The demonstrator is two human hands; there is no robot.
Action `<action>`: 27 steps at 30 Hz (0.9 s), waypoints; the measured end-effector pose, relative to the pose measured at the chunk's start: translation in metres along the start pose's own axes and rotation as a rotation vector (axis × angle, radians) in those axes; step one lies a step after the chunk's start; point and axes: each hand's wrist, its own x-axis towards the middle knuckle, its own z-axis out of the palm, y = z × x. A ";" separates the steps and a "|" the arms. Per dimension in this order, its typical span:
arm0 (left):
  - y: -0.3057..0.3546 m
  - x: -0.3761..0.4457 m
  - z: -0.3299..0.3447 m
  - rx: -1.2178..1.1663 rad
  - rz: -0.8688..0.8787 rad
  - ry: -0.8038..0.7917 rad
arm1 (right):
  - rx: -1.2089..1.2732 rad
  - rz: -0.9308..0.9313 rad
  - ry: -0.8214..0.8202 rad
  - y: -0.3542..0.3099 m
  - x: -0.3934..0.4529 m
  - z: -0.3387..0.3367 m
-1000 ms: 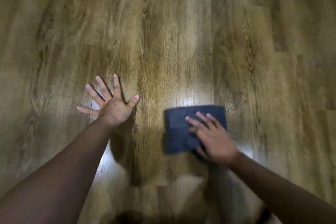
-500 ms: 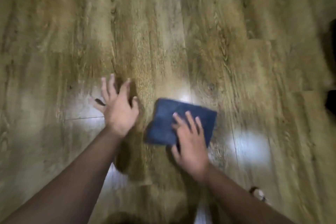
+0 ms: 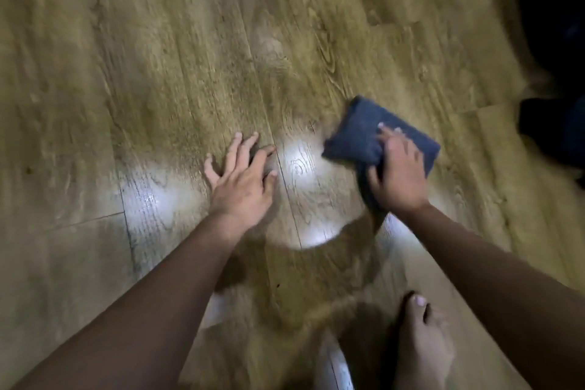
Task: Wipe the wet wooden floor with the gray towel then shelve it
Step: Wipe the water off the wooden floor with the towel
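The folded gray towel lies flat on the wooden floor right of centre, looking dark blue-gray in this light. My right hand presses down on its near right part, fingers laid over the cloth and thumb at its near edge. My left hand rests flat on the bare boards to the left of the towel, fingers spread, holding nothing. Bright glossy reflections sit on the boards between and beside the hands. The picture is blurred by motion.
My bare foot stands on the floor at the bottom right. A dark object fills the upper right corner and right edge. Plank seams run across the floor. No shelf is in view.
My right hand has slid the towel to the right and turned it at an angle. The view has swung, bringing my foot and the dark object into sight. My left hand stays planted.
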 end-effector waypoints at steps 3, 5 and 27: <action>0.008 0.001 0.005 0.024 -0.052 0.013 | 0.074 0.288 0.151 0.002 0.032 -0.004; 0.022 0.003 0.007 -0.001 -0.127 0.040 | 0.116 0.326 0.187 -0.015 0.024 0.003; 0.077 0.032 0.044 0.274 0.035 -0.213 | -0.100 -0.086 -0.071 0.095 -0.048 -0.011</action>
